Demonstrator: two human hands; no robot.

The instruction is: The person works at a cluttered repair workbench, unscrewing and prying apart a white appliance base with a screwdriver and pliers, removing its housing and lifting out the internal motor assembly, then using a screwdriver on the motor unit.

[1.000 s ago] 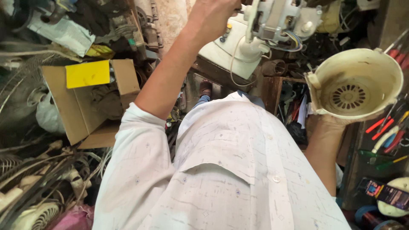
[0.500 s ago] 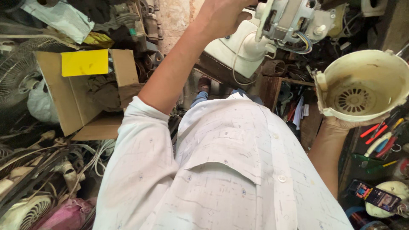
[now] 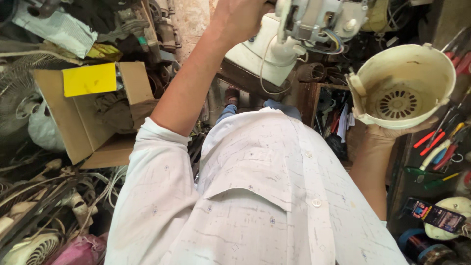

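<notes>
Fan parts held up in both hands over a crowded repair corner.

The right hand point(image 3: 400, 131) cups the cream, bowl-shaped motor cover point(image 3: 405, 86) from beneath, fingers spread under its base (vented bottom tilted toward us). The left hand point(image 3: 243, 17), raised near the top edge, is wrapped around the white motor unit point(image 3: 319, 19), its loose wires point(image 3: 333, 41) dangling, above an open cardboard box point(image 3: 83, 113) and scattered screwdrivers point(image 3: 436, 145).

Cream housing point(image 3: 402, 88) with a ring of radial vent slots; white motor unit point(image 3: 319, 19) bearing blue and yellow wires. White shirt point(image 3: 265, 196) with faint grey streaks and small diamond motifs. Brown cardboard box point(image 3: 73, 122) carrying a plain yellow sheet point(image 3: 89, 78); red and green tool handles point(image 3: 436, 147).
</notes>
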